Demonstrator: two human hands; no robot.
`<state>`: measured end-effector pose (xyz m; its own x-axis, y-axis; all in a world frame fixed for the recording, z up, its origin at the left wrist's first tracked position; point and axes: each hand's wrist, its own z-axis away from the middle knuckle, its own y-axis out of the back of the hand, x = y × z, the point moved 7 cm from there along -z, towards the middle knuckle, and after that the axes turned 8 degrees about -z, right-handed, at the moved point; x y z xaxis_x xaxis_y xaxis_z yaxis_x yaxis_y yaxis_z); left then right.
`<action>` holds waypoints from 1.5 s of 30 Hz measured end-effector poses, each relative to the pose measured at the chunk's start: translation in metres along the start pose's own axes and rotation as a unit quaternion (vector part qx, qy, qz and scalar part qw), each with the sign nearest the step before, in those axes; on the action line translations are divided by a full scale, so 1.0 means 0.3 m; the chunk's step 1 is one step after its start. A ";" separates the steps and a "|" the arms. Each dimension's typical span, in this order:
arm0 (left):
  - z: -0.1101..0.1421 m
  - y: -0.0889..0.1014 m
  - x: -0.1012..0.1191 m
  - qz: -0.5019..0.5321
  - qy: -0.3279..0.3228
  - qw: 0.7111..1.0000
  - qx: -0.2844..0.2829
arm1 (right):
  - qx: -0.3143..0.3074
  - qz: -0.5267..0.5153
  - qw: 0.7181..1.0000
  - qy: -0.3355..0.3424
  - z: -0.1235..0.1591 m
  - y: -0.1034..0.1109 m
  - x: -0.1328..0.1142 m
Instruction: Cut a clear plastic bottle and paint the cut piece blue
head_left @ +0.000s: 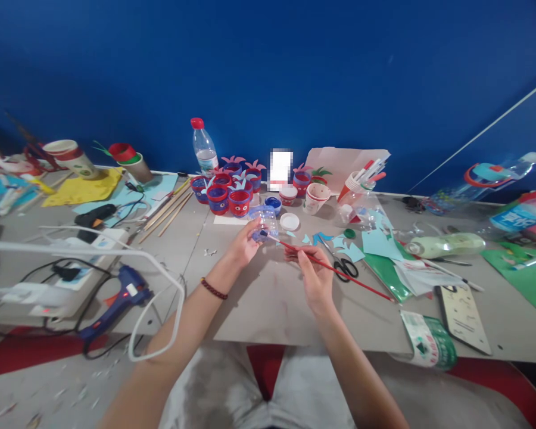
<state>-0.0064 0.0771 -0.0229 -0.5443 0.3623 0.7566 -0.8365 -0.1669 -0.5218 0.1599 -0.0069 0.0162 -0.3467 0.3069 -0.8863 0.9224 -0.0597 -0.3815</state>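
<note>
My left hand (245,245) is closed on a clear plastic bottle piece (268,219), which carries blue paint on part of its wall. A red-handled paintbrush (339,271) is gripped in my right hand (312,274), its dark bristles touching or very near the plastic. Just behind stands an open jar of blue paint (273,205), beside a second paint jar (288,195). A white lid (290,222) lies flat to the right of the plastic. Several red and blue painted cups (239,203) with paper leaves and small eyes stand behind my left hand.
Black-handled scissors (346,269) and blue paper scraps lie right of my right hand. A blue glue gun (125,298), power strip (89,268) and white cable (161,265) crowd the left. A phone (463,319) lies near the front right edge; a water bottle (204,149) stands behind.
</note>
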 end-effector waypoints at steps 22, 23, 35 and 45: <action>0.015 -0.017 -0.009 0.031 0.027 0.999 -0.032 | 0.025 -0.001 0.999 0.031 0.004 0.021 -0.013; 0.015 -0.018 -0.009 0.034 0.028 0.998 -0.035 | 0.027 0.001 0.999 0.036 0.005 0.021 -0.017; 0.012 -0.016 0.011 0.045 0.018 0.998 -0.039 | 0.058 -0.006 0.995 0.085 0.015 0.041 -0.046; 0.012 -0.013 0.026 -0.007 -0.030 0.999 -0.027 | -0.028 0.160 0.973 0.166 0.040 -0.015 -0.067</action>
<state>-0.0079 0.0772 -0.0134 -0.5375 0.3083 0.7849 -0.8398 -0.1115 -0.5313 0.1607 -0.0244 0.0325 0.0259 0.5722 -0.8197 0.9853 -0.1532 -0.0759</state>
